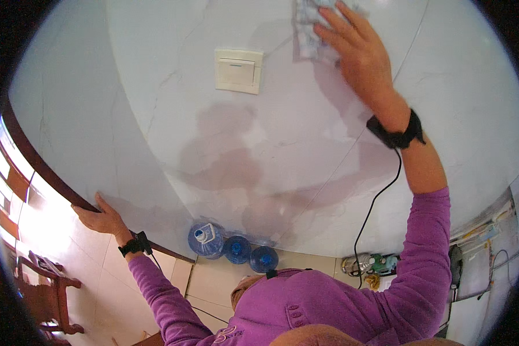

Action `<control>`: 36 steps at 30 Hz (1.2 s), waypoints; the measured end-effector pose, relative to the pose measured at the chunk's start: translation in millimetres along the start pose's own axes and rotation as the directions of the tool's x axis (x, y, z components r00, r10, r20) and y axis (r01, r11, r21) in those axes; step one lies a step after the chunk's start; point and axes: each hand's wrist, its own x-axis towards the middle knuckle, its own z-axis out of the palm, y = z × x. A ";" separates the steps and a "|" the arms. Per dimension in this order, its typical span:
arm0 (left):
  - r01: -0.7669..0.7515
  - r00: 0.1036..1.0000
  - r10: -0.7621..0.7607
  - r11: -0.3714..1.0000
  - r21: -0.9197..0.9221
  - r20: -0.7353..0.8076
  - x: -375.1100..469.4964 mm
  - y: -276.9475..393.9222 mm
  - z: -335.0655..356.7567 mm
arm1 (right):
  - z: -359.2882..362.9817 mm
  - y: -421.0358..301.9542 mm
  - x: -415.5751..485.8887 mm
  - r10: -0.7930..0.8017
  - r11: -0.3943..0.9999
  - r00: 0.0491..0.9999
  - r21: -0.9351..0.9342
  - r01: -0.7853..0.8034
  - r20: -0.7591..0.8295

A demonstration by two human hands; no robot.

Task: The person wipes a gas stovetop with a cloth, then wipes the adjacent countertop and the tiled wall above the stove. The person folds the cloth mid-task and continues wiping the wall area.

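My right hand [358,52] presses a pale patterned cloth [308,36] against the glossy white marble-look wall [281,142], at the top of the view. The fingers are spread over the cloth, and its upper end runs out of the picture. Left of the cloth, a cream light switch [237,72] is set in the wall. My left hand [101,217] is at the wall's left side, holding the dark wooden edge trim [47,166]. Black straps with cables circle both wrists.
Several blue plastic water bottles [206,239] stand on the tiled floor [216,281] at the wall's foot. A carved wooden chair [54,289] is at the lower left. Glass jars and bottles [374,264] are near the right elbow. A black cable [369,216] hangs from the right wrist.
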 end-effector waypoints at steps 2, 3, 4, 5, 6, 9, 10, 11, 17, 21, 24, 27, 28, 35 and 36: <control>0.018 1.000 -0.019 0.999 0.048 0.005 1.4 6.1 -1.1 | 7.4 -24.1 -24.7 0.013 0.993 1.000 0.117 -0.011 -0.015; 0.030 1.000 -0.031 0.996 0.086 0.007 1.6 11.7 -1.1 | 12.2 -39.3 -34.9 0.029 0.983 0.999 0.182 -0.024 -0.023; 0.059 0.998 -0.061 0.992 0.110 0.008 -0.3 18.7 -2.5 | 14.7 -59.1 -48.3 -0.018 0.974 0.998 0.224 0.006 0.054; 0.092 0.995 -0.094 0.988 0.126 0.012 -2.7 27.9 -4.5 | 16.7 -80.3 -62.3 -0.058 0.962 0.990 0.273 0.021 0.129; 0.063 0.998 -0.066 0.992 0.112 0.019 -6.3 38.5 -8.2 | 19.9 -100.6 -74.1 -0.129 0.932 0.965 0.360 0.040 0.227; -0.070 0.997 0.073 0.995 -0.074 0.028 -18.6 81.3 -23.0 | 28.9 -132.2 -99.3 -0.259 0.915 0.907 0.385 0.120 0.333; -0.107 0.992 0.113 0.986 -0.126 0.048 -22.6 99.0 -28.5 | 31.8 -135.3 -104.4 -0.305 0.918 0.889 0.355 0.179 0.342; -0.118 0.987 0.139 0.964 -0.237 0.074 -22.2 119.0 -32.3 | 34.1 -135.8 -107.4 -0.270 0.922 0.896 0.362 0.136 0.352; -0.078 0.875 0.442 0.532 -0.843 0.199 -34.0 228.5 -70.7 | 34.0 -143.3 -109.7 -0.172 0.950 0.897 0.310 0.042 0.406; 0.109 0.827 0.549 0.048 -0.993 0.117 -47.2 304.2 -90.4 | 32.5 -149.2 -111.5 -0.119 0.962 0.872 0.272 -0.017 0.474; 0.261 0.787 0.596 -0.081 -0.962 0.163 -62.7 362.5 -91.3 | 35.6 -145.6 -121.4 -0.121 0.966 0.830 0.256 -0.026 0.544; 0.296 0.805 0.547 -0.033 -0.955 0.230 -81.4 406.5 -74.2 | 39.6 -142.6 -132.5 -0.101 0.983 0.780 0.184 -0.018 0.617; 0.245 0.820 0.540 -0.034 -0.969 0.189 -88.6 414.0 -68.5 | 39.6 -140.5 -136.5 -0.107 0.989 0.746 0.151 0.009 0.657; -0.048 0.817 0.565 0.272 -0.961 0.120 -121.8 445.2 -28.8 | -26.7 -142.6 -190.5 0.075 0.939 0.661 0.170 -0.299 0.747; -0.068 0.806 0.580 0.293 -0.954 0.121 -123.4 448.2 -25.2 | -41.1 -148.8 -207.5 0.109 0.909 0.622 0.177 -0.378 0.775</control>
